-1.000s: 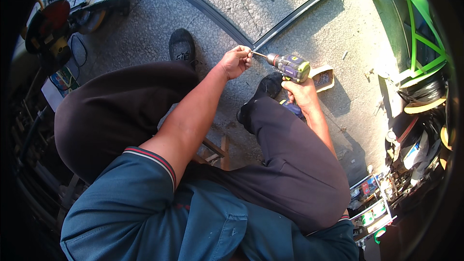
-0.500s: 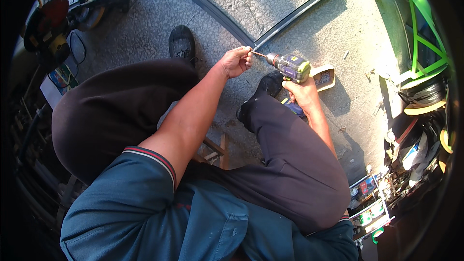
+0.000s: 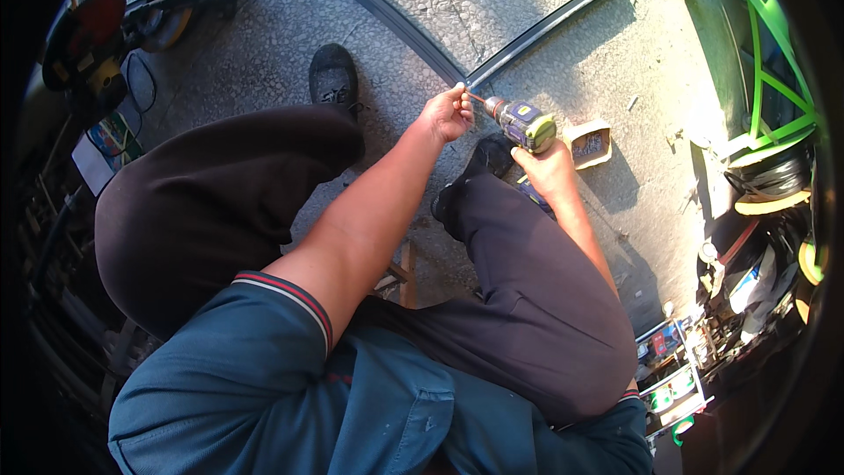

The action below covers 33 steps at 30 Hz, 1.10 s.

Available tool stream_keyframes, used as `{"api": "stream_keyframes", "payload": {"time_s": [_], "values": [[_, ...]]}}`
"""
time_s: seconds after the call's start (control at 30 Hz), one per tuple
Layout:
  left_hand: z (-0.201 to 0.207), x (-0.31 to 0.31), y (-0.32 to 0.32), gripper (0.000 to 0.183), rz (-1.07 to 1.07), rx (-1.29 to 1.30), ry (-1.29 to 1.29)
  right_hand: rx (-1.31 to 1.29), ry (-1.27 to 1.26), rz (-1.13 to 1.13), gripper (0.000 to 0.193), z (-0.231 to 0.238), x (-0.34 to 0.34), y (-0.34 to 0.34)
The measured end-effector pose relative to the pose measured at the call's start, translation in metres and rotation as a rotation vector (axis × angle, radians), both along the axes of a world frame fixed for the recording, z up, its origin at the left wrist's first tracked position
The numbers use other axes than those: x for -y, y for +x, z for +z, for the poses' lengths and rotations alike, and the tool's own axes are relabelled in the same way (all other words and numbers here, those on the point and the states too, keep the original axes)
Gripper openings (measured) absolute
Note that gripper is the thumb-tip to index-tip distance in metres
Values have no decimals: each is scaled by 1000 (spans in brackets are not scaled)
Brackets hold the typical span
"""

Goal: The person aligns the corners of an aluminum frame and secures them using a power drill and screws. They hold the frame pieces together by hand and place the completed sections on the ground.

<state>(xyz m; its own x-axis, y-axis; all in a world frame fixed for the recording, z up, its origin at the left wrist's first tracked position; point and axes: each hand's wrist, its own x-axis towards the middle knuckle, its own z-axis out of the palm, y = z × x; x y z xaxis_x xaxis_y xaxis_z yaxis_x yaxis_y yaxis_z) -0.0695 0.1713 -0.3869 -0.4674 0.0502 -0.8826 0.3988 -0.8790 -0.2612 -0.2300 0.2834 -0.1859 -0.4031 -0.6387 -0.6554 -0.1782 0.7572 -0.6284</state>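
My right hand (image 3: 547,169) is wrapped round the grip of a cordless drill (image 3: 530,127), purple-grey with lime-green parts. Its long thin bit (image 3: 476,97) points up and left toward the near corner of a dark metal frame (image 3: 413,42) lying on the floor. At that corner my left hand (image 3: 450,114) is closed in a pinch beside the bit's tip. Whatever sits between those fingertips is too small to make out.
Right of the drill stands a small tan box (image 3: 589,144) of small metal pieces. A disc-bladed power tool (image 3: 88,44) occupies the far left. Along the right are bright green metal bars (image 3: 763,79), coiled black cable (image 3: 767,174) and a crowded rack (image 3: 673,378).
My left hand has shifted slightly right, and the drill's tip has come closer to the frame's corner. My right hand still grips the drill.
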Motion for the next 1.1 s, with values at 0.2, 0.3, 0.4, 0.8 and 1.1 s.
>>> {"api": "stream_keyframes", "payload": {"time_s": [0.2,0.3,0.4,0.8,1.1], "values": [[0,7,-11,25,-18,110,50,-124,-7,42,32,-10,0,4],[-2,8,-13,24,-25,109,25,-155,53,67,32,-5,9,5],[-5,7,-12,22,-46,95,-23,-228,66,103,32,-9,11,7],[-9,8,-15,25,-33,124,7,-288,160,228,28,0,33,9],[8,11,-13,16,-68,152,-50,-321,309,436,28,18,71,5]]}}
